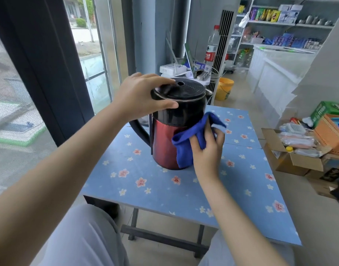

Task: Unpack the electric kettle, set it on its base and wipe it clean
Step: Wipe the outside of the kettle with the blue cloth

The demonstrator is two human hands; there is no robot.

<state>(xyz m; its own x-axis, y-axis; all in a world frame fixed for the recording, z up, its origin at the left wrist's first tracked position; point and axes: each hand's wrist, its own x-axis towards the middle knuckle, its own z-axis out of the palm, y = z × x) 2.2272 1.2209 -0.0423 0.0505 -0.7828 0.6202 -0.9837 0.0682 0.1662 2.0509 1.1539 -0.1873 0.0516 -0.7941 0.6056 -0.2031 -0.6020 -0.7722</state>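
A red electric kettle (164, 148) with a black lid, black upper band and black handle stands upright in the middle of the blue flowered table (184, 191). My left hand (140, 95) grips the left side of its top, thumb on the band and fingers over the lid. Against the kettle's right side, my right hand (207, 148) presses a blue cloth (186, 143). The handle points to the left. The kettle's base is hidden under the body, so I cannot tell whether it sits on one.
A cardboard box (291, 154) of packets and an orange basket (330, 135) sit on the floor to the right. Behind the table are a yellow bucket (224, 89), a white fan column and a small stand with a bottle. A glass door fills the left.
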